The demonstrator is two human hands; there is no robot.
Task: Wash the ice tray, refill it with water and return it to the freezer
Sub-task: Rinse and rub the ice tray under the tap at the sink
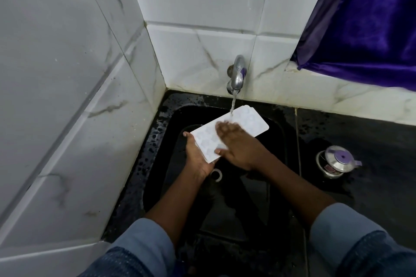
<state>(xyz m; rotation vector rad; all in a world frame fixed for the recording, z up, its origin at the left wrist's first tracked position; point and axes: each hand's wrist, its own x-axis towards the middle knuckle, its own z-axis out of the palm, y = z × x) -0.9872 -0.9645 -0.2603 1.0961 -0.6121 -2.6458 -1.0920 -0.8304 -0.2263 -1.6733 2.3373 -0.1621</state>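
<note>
From the head camera, the ice tray is held over the black sink, tilted, its far right end raised under the tap and its near left end lower; it is white, with rows of small moulded cells facing up; a stream of water falls from the tap onto the tray's far edge.

The left hand grips the tray's near left end from beneath; the palm is under the tray and one fingertip shows past the left corner; how the other fingers lie under the tray is hidden.

The right hand lies on top of the tray, fingers stretched out and spread flat across the cells near the stream; they are blurred; the thumb rests on the tray's near edge; this hand holds nothing, only pressing on the upper face.

Both forearms are bare, with blue sleeves pushed up near the bottom of the frame; the round drain shows in the sink floor just near of the left wrist.

The dark countertop around the sink is wet; on it, well right of the sink, stands a small steel container with a lid and a purple knob; white marbled tiles line the left and far walls; a purple curtain hangs at the far right.
</note>
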